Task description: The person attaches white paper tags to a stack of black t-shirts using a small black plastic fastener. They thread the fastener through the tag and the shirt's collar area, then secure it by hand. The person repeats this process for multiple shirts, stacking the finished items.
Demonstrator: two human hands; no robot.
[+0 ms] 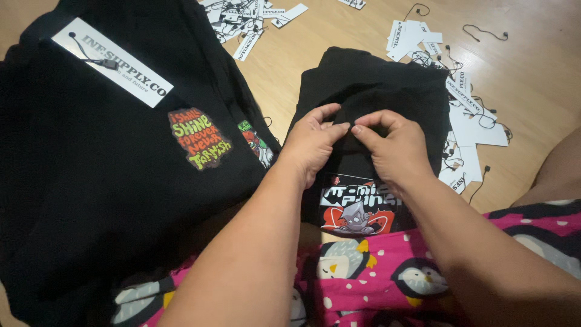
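Fingertips (346,126) of both hands pinch the folded black shirt (375,79) beneath them.

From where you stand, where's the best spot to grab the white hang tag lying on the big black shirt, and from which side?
Probably the tag's lower right end, coming from the right. That end lies flat on the big black shirt, nearest both hands. The upper left end carries the black string loop, which could snag. The long thin card suits pinching across its narrow width.
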